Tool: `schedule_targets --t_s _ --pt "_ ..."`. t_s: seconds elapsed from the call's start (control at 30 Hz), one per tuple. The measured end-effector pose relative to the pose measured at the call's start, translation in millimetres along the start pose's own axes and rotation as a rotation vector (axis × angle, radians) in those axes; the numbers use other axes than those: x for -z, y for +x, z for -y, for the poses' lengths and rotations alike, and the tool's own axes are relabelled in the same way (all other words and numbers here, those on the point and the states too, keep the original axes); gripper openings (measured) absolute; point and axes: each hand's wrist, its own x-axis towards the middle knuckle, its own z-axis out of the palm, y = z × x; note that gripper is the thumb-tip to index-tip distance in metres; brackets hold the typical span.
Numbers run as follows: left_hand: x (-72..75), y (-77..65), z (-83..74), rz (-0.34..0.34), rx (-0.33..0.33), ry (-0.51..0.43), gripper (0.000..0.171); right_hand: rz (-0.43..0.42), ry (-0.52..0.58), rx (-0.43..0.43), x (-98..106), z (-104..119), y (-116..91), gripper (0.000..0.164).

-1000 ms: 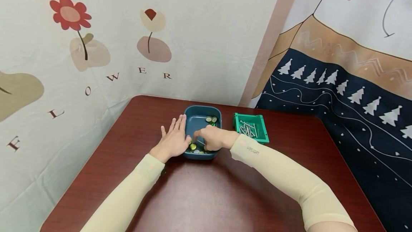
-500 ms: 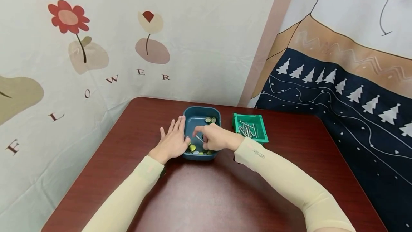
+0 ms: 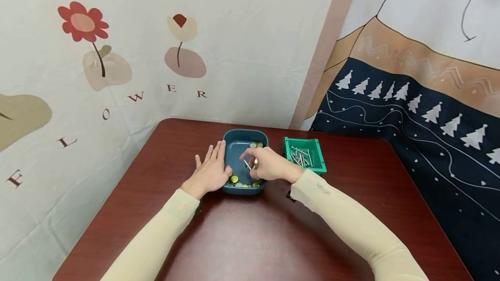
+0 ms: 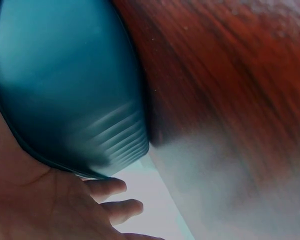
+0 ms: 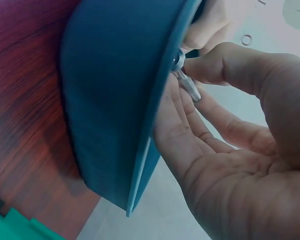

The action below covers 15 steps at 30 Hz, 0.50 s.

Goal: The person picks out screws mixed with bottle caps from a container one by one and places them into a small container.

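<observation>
A blue plastic bin (image 3: 233,155) stands on the table, with several round yellow-green and silver button-like discs (image 3: 234,179) at its near end and a few at its far right corner. My left hand (image 3: 208,171) lies flat along the bin's left rim, fingers straight; in the left wrist view its palm rests against the edge. My right hand (image 3: 269,163) is over the bin's right side, pinching a silver screw (image 3: 247,165) between thumb and fingers. Seen from the right wrist, the screw (image 5: 188,84) has a round head and a plain shank end, close by the bin's rim.
To the right of the blue bin is a green tray (image 3: 321,159) holding several silver screws (image 3: 300,157). Both sit near the far edge of the dark red wooden table (image 3: 250,233). A printed cloth (image 3: 242,55) hangs behind the table.
My right hand has lifted slightly and drawn right within the bin, bringing the pinched screw up from the discs at the near end. The left hand has stayed on the rim.
</observation>
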Motion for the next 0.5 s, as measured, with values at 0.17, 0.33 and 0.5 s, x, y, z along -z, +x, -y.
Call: schedule_targets --t_s 0.17,0.33,0.5 --pt "-0.4 1.0 0.0 -0.002 0.003 0.006 0.094 -0.015 0.056 0.024 2 -1 -4 0.051" --pt "-1.4 0.6 0.5 0.000 0.007 0.011 0.094 -0.026 0.078 0.028 5 0 -9 0.050" --pt "-1.7 0.5 0.3 -0.007 0.007 0.008 0.094 -0.044 0.096 0.022 7 0 -13 0.051"
